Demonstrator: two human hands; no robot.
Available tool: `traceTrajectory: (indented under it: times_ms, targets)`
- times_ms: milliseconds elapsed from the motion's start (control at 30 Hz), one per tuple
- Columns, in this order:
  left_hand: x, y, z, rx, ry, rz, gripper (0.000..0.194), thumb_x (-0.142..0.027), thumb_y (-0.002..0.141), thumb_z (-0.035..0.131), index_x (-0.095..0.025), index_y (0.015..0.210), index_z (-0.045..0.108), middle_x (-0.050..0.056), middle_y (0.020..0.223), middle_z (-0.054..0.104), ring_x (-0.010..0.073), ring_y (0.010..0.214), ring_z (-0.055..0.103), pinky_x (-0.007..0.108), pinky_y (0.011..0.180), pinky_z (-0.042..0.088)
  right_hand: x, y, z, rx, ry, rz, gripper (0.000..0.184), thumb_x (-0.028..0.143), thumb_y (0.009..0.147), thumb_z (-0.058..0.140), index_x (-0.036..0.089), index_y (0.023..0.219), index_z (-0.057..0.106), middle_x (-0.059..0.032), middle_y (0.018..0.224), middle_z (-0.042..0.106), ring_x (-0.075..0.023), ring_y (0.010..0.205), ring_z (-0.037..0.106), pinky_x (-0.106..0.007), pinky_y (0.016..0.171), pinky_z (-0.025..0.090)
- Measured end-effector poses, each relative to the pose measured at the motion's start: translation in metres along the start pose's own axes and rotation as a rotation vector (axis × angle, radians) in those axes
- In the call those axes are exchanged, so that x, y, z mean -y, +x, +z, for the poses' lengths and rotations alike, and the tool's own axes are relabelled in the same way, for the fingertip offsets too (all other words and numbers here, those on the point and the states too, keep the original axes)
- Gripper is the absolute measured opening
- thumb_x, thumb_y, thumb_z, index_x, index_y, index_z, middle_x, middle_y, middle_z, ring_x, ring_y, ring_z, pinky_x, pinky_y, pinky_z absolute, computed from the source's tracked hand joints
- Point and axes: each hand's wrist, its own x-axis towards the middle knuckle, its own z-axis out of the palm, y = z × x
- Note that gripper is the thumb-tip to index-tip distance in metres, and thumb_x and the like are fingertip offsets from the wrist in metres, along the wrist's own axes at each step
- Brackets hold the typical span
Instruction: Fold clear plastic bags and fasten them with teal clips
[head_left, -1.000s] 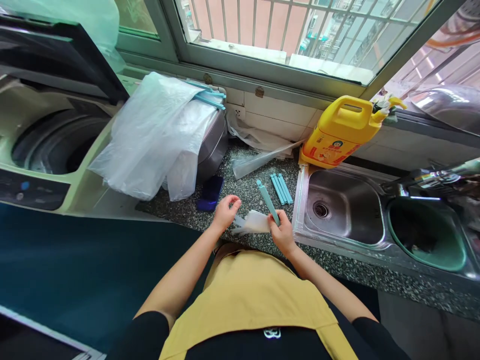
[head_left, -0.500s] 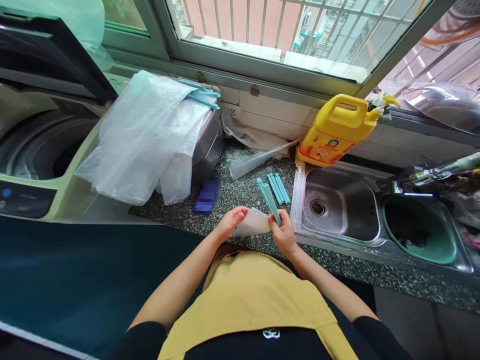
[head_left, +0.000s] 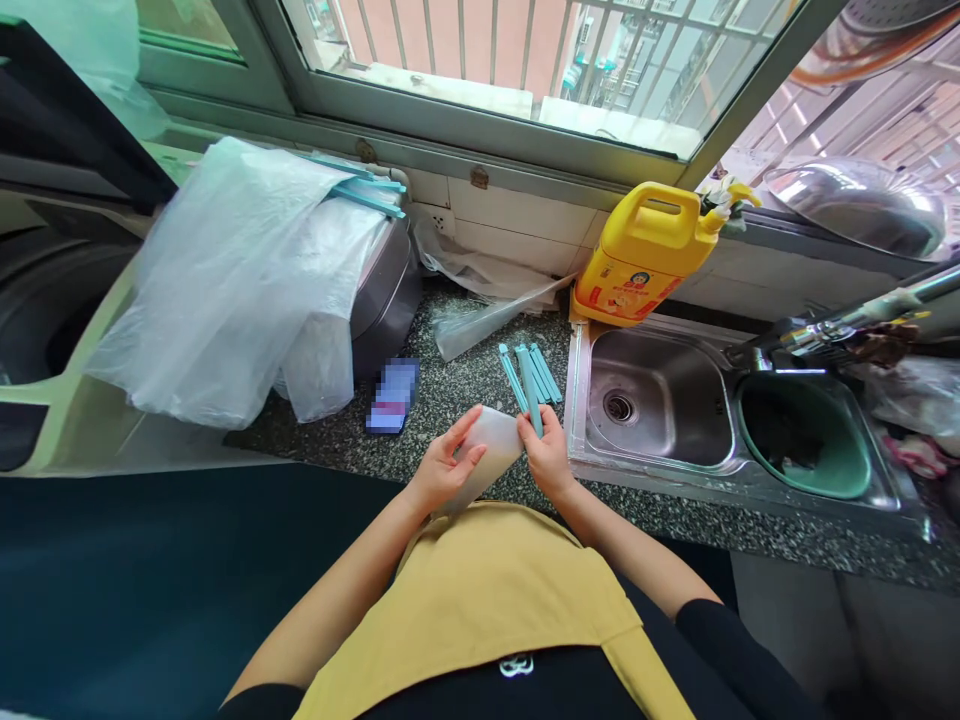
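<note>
Between my hands is a small translucent plastic bag [head_left: 489, 440], held above the counter edge. My left hand [head_left: 442, 468] has its thumb and fingers on the bag's left side. With my right hand [head_left: 550, 455] I grip a light-blue bag-sealing clip [head_left: 531, 390], its upper end pointing away from me; the bag's right corner meets these fingers. Just beyond, one loose clip [head_left: 511, 376] and several more clips [head_left: 550, 374] lie on the speckled counter [head_left: 465, 385].
On the left, large clear plastic bags [head_left: 225, 270] drape over a dark appliance [head_left: 388, 285], near an open washing machine [head_left: 105, 380]. A blurred blue object [head_left: 392, 396] lies beside it. A yellow jug [head_left: 637, 255] stands behind the steel sink [head_left: 660, 400]; a green basin [head_left: 806, 480] is at right.
One of the two clips in my right hand now lies on the counter. My left hand has turned and taken the bag, which is spread flatter. The view has shifted right.
</note>
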Motion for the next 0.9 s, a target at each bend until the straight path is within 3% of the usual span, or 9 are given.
traceTrajectory:
  times_ms: [67, 133, 300, 400, 600, 900]
  targets:
    - [-0.002, 0.002, -0.004, 0.073, 0.086, 0.085, 0.028, -0.021, 0.083, 0.051, -0.02, 0.107, 0.067, 0.007, 0.099, 0.07, 0.0161, 0.088, 0.065, 0.026, 0.078, 0.05, -0.003, 0.001, -0.003, 0.034, -0.017, -0.014, 0.018, 0.037, 0.078, 0.056, 0.021, 0.074, 0.048, 0.0047, 0.063, 0.044, -0.0108, 0.055, 0.039, -0.023, 0.054, 0.036]
    - [-0.005, 0.005, -0.008, 0.1, 0.148, 0.122, 0.025, -0.016, 0.083, 0.048, -0.019, 0.092, 0.071, 0.007, 0.091, 0.071, 0.016, 0.084, 0.066, 0.026, 0.074, 0.051, -0.006, 0.002, -0.008, 0.082, -0.058, -0.065, 0.018, 0.038, 0.079, 0.056, 0.021, 0.076, 0.05, 0.0036, 0.064, 0.048, -0.0116, 0.057, 0.042, -0.024, 0.056, 0.038]
    - [-0.011, 0.011, -0.021, -0.031, 0.232, 0.097, 0.023, -0.012, 0.08, 0.048, -0.017, 0.082, 0.07, 0.004, 0.078, 0.07, 0.0146, 0.072, 0.065, 0.024, 0.066, 0.051, -0.013, 0.003, -0.032, 0.222, -0.177, -0.338, 0.024, 0.044, 0.085, 0.051, 0.021, 0.081, 0.057, -0.003, 0.078, 0.058, -0.0171, 0.073, 0.055, -0.031, 0.069, 0.046]
    - [-0.016, 0.012, -0.029, -0.023, 0.215, 0.135, 0.022, -0.011, 0.08, 0.048, -0.017, 0.079, 0.069, 0.004, 0.076, 0.07, 0.0141, 0.071, 0.065, 0.024, 0.065, 0.051, -0.013, 0.001, -0.043, 0.307, -0.189, -0.451, 0.027, 0.045, 0.087, 0.049, 0.021, 0.079, 0.058, -0.0065, 0.086, 0.062, -0.0198, 0.082, 0.059, -0.034, 0.076, 0.047]
    - [-0.026, 0.009, -0.032, 0.06, 0.238, 0.254, 0.026, -0.007, 0.08, 0.045, -0.019, 0.077, 0.068, 0.004, 0.081, 0.069, 0.0133, 0.075, 0.065, 0.024, 0.067, 0.051, -0.005, -0.005, -0.048, 0.414, -0.13, -0.455, 0.02, 0.038, 0.088, 0.05, 0.022, 0.088, 0.063, -0.0098, 0.099, 0.065, -0.0224, 0.094, 0.062, -0.038, 0.082, 0.049]
    - [-0.033, 0.006, -0.021, 0.172, 0.454, 0.38, 0.031, -0.001, 0.075, 0.04, -0.018, 0.073, 0.066, 0.005, 0.079, 0.067, 0.0148, 0.072, 0.062, 0.025, 0.064, 0.048, 0.007, -0.012, -0.038, 0.343, -0.109, -0.36, 0.014, 0.032, 0.084, 0.056, 0.021, 0.089, 0.064, -0.0073, 0.096, 0.064, -0.0199, 0.09, 0.061, -0.035, 0.083, 0.048]
